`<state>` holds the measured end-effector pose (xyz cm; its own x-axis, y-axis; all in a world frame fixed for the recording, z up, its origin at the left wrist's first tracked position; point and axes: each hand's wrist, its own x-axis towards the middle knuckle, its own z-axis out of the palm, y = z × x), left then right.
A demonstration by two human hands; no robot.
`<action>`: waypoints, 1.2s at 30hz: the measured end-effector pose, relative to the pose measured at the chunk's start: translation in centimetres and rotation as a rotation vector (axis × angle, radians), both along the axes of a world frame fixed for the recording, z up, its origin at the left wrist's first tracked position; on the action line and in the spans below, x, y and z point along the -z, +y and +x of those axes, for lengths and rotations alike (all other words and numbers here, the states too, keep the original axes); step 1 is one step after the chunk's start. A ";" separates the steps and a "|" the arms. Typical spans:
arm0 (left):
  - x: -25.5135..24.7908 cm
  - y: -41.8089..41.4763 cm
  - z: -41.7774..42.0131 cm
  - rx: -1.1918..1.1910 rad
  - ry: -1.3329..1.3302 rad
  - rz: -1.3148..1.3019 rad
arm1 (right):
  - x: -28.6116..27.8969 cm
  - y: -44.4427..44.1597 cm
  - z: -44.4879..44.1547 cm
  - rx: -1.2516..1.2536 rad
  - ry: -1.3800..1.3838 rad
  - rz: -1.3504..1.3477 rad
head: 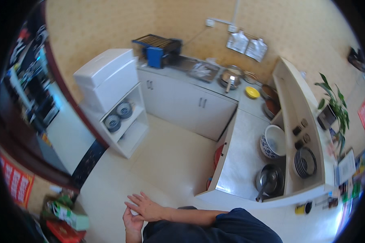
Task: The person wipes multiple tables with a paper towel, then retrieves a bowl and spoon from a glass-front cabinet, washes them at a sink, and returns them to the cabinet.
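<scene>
My right hand [149,209] reaches across my body with its fingers spread, back of the hand up. Just below it, my left hand [133,222] is raised and touches the fingers of the right one. Neither hand holds any object, though part of the left hand's fingers is hidden behind the right. Both are over the pale tiled floor [164,152], in front of my dark clothing [206,231]. To the right stands a metal-topped counter [234,158], bearing a steel bowl with a ladle [269,179] and a blue-and-white bowl [272,142].
A white cabinet [112,79] holds stacked bowls [118,117]. Along the wall, a counter [176,76] carries a blue-framed machine [158,48], a lidded pan [231,77] and a yellow dish [252,92]. A shelf [304,121] edges the right counter. At lower left sit boxes [68,218] near a doorway.
</scene>
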<state>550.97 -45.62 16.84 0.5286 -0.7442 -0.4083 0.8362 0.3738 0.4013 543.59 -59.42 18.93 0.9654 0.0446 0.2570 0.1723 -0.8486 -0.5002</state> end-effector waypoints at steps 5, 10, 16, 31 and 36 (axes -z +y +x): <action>-3.2 -8.0 5.6 0.316 0.107 0.021 | 2.1 -6.6 2.0 0.174 -0.007 0.040; 0.1 -16.9 9.2 0.655 -0.001 0.061 | 5.2 -15.6 2.0 0.389 0.043 0.732; 6.3 -24.6 15.3 0.634 -0.559 0.525 | 12.2 -38.4 -4.0 1.396 0.271 0.646; 13.7 -21.2 12.7 0.157 0.011 1.224 | 14.8 -72.7 -3.8 1.476 0.012 0.413; 13.8 -26.9 15.3 0.111 0.060 1.181 | 16.4 -74.7 14.1 1.122 0.125 0.701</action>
<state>566.26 -72.49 3.08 0.4419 0.0689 -0.8944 0.8697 -0.2772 0.4083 557.65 -134.07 2.53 0.4100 -0.8911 -0.1946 -0.5265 -0.0570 -0.8483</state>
